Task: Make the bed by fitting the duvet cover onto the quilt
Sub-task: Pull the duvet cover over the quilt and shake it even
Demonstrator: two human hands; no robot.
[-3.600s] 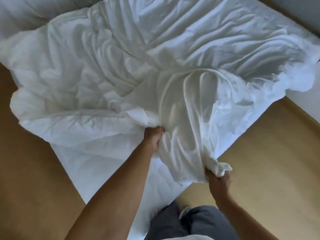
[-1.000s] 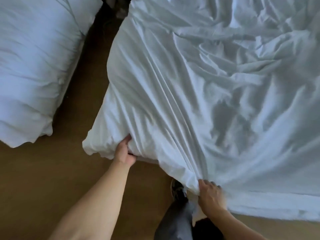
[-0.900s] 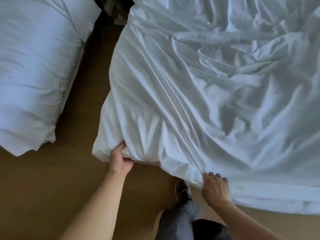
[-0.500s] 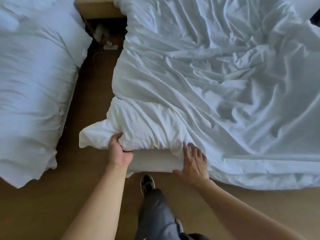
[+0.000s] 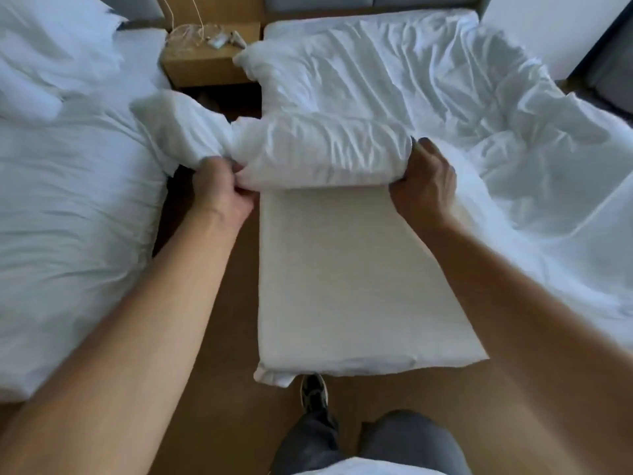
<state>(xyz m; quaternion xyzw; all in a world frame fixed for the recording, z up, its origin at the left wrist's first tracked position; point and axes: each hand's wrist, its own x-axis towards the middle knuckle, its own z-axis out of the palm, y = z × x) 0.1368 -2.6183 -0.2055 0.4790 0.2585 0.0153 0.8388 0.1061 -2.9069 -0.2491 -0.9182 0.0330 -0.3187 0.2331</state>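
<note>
Both grips work one rolled edge of the crumpled white duvet cover [image 5: 325, 156]: the left hand [image 5: 219, 193] clenches its bunched corner, and the right hand [image 5: 423, 180] cups the roll's other end. Below them the bare white mattress [image 5: 342, 286] shows; spreading and straightening seemingly remain.

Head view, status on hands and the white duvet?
Left hand grips bunched white duvet edge. Right hand cups the folded roll. Bare white mattress exposed. No obstruction seen.
</note>
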